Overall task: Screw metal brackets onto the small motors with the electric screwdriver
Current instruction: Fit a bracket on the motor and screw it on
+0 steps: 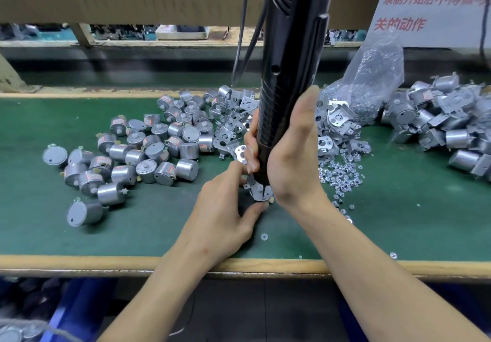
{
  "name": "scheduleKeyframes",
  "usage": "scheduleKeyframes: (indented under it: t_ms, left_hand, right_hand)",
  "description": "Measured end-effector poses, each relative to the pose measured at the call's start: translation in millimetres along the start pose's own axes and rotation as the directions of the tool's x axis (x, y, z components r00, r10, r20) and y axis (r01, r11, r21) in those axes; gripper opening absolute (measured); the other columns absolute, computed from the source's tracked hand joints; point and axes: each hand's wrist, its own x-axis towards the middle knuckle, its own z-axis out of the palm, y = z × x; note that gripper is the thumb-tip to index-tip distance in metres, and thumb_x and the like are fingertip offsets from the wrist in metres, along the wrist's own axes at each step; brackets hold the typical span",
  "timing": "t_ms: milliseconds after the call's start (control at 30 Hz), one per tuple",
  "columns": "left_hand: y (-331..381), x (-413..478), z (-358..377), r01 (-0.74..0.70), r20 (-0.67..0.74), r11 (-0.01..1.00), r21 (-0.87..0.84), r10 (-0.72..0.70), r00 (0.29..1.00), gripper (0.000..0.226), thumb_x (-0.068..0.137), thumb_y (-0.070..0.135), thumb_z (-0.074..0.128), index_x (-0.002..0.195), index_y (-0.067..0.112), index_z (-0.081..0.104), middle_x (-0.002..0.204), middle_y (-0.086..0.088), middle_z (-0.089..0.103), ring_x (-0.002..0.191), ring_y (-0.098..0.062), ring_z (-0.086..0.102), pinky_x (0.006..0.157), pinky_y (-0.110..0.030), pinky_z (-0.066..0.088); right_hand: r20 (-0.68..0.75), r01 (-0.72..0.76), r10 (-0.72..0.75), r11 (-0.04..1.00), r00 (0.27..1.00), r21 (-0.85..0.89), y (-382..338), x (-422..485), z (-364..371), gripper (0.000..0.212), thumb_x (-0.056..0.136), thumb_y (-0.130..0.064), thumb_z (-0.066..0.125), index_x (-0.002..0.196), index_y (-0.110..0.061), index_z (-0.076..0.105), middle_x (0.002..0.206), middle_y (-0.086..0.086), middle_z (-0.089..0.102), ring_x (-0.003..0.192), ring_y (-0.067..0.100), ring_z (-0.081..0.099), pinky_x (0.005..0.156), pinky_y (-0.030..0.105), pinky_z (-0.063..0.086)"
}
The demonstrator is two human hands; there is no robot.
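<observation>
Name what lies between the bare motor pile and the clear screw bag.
In the head view, a heap of loose metal brackets lies there, partly hidden behind the electric screwdriver that the right hand grips.

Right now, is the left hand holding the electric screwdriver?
No, the right hand grips the electric screwdriver, while the left hand pinches the motor with its bracket under the tip.
</observation>
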Motion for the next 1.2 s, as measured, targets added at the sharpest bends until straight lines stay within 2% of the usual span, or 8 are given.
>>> scheduleKeyframes:
  t_ms: [100,233,333,533,633,733,867,1200]
  left_hand:
    - [-3,1,1,0.010,0.001,1.000,0.014,-0.010,1.000,0.048,0.080,0.029,0.079,0.099,0.038,0.036,0.101,0.014,0.065,0.095,-0.006,0.057,0.071,-0.017,0.039]
    - [-4,1,1,0.030,0.015,1.000,-0.007,-0.030,0.999,0.046,0.080,0.028,0.080,0.105,0.036,0.042,0.097,0.031,0.052,0.091,0.015,0.049,0.078,-0.001,0.035]
    - [-5,1,1,0.038,0.024,0.999,-0.028,-0.038,0.999,0.045,0.080,0.029,0.080,0.109,0.034,0.047,0.098,0.031,0.053,0.089,0.021,0.048,0.076,0.000,0.033]
    - [-4,2,2,0.058,-0.026,0.995,-0.082,-0.061,0.998,0.033,0.082,0.047,0.071,0.105,0.032,0.055,0.082,0.026,0.058,0.077,-0.002,0.057,0.064,-0.005,0.036]
    - [-6,3,3,0.067,-0.049,0.993,-0.095,-0.072,0.996,0.018,0.090,0.038,0.065,0.103,0.030,0.056,0.072,0.021,0.056,0.070,-0.002,0.058,0.062,-0.006,0.037]
    - [-7,4,3,0.082,-0.036,0.991,-0.104,-0.086,0.996,0.018,0.089,0.033,0.069,0.102,0.030,0.056,0.080,0.026,0.058,0.068,-0.004,0.056,0.061,-0.008,0.037]
    - [-6,3,2,0.089,-0.027,0.990,-0.112,-0.093,0.995,0.019,0.088,0.031,0.070,0.102,0.032,0.057,0.082,0.031,0.057,0.067,-0.003,0.055,0.059,-0.008,0.035]
    - [-1,2,-1,0.071,0.004,0.991,-0.109,-0.071,0.997,0.039,0.076,0.044,0.079,0.103,0.037,0.052,0.094,0.040,0.055,0.083,-0.002,0.058,0.066,-0.004,0.037]
  right_hand:
    - [0.036,-0.008,0.008,1.000,0.999,-0.004,3,1,-4,0.086,0.088,-0.085,0.015,0.063,-0.012,0.052,0.050,0.006,0.048,0.042,0.023,0.039,0.044,0.041,0.034]
    - [0.202,-0.068,0.033,0.983,0.979,0.169,-1,15,-20,0.082,0.083,-0.073,-0.003,0.071,-0.017,0.056,0.051,0.001,0.049,0.040,0.018,0.040,0.048,0.028,0.037]
    - [0.166,-0.017,-0.009,0.988,0.986,0.156,-6,28,-37,0.080,0.085,-0.073,-0.002,0.071,-0.019,0.055,0.053,0.000,0.048,0.041,0.019,0.040,0.048,0.026,0.038]
    - [0.076,-0.036,0.027,0.993,0.997,0.112,1,38,-62,0.075,0.087,-0.072,0.005,0.074,-0.016,0.053,0.055,0.002,0.045,0.045,0.020,0.037,0.049,0.029,0.035]
    - [0.063,-0.038,0.031,0.994,0.997,0.103,9,37,-67,0.076,0.088,-0.073,0.005,0.077,-0.012,0.051,0.058,0.002,0.045,0.046,0.021,0.038,0.049,0.030,0.036]
    - [0.066,-0.015,0.010,0.997,0.998,0.080,12,36,-64,0.086,0.082,-0.090,0.014,0.078,-0.011,0.050,0.059,0.003,0.044,0.046,0.021,0.039,0.048,0.031,0.037]
    - [0.079,0.006,-0.013,0.997,0.997,0.080,13,35,-60,0.085,0.062,-0.094,0.035,0.079,-0.012,0.050,0.060,0.003,0.045,0.046,0.021,0.039,0.049,0.031,0.037]
    - [0.071,-0.017,0.013,0.999,0.997,0.051,15,34,-61,0.086,0.060,-0.098,0.036,0.075,-0.015,0.052,0.057,0.003,0.045,0.046,0.022,0.039,0.049,0.030,0.038]
